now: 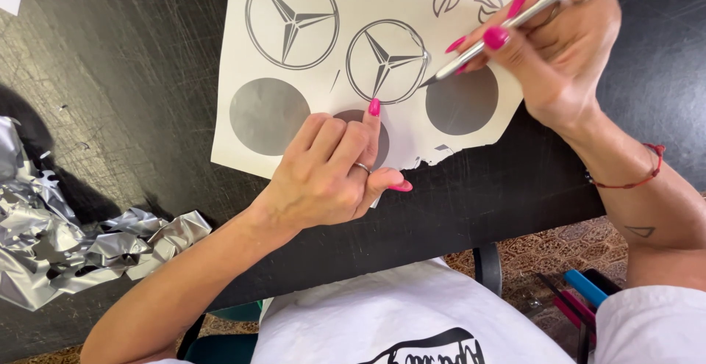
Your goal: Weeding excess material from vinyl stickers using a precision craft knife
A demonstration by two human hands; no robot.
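Observation:
A cream backing sheet (353, 7) with grey vinyl shapes lies on the black table (132, 77). It carries two ringed three-pointed star emblems (387, 60), plain grey discs (268, 116) and leafy shapes at the top. My left hand (331, 173) presses the sheet's near edge, index fingertip just below the smaller emblem, partly covering a disc. My right hand (559, 48) grips a thin silver weeding tool (507, 24) like a pen. Its tip touches the right rim of the smaller emblem.
A crumpled heap of silver vinyl scraps (66, 239) lies at the table's left. The sheet's lower right edge is torn and ragged (434, 155). Below the table edge are a patterned floor (559, 250), a chair part (487, 267), and red, blue and black items (581, 298).

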